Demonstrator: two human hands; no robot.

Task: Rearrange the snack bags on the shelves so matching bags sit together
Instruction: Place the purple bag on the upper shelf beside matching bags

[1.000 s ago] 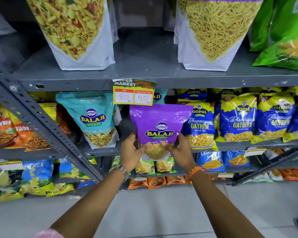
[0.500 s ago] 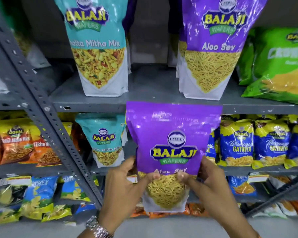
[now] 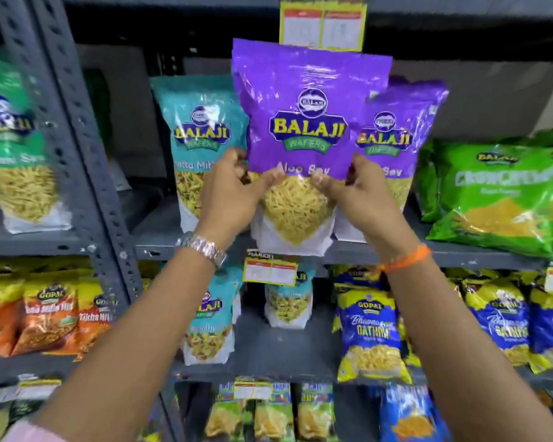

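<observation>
While both hands, left hand (image 3: 229, 193) and right hand (image 3: 361, 199), clamp fingers on the purple Aloo Sev bag (image 3: 304, 132), it stands upright (base at the shelf (image 3: 160, 245) edge) before a matching purple bag (image 3: 399, 135).

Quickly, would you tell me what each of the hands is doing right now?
Left hand: closed on the purple Balaji Aloo Sev bag.
Right hand: closed on the same bag.

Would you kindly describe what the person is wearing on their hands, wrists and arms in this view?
Both forearms are bare. The left wrist carries a silver metal link-bracelet wristwatch; the right wrist has a thin orange thread band. No gloves or rings are visible on the left hand or right hand. A bit of pink fabric, possibly a sleeve, shows at the lower left corner.
</observation>
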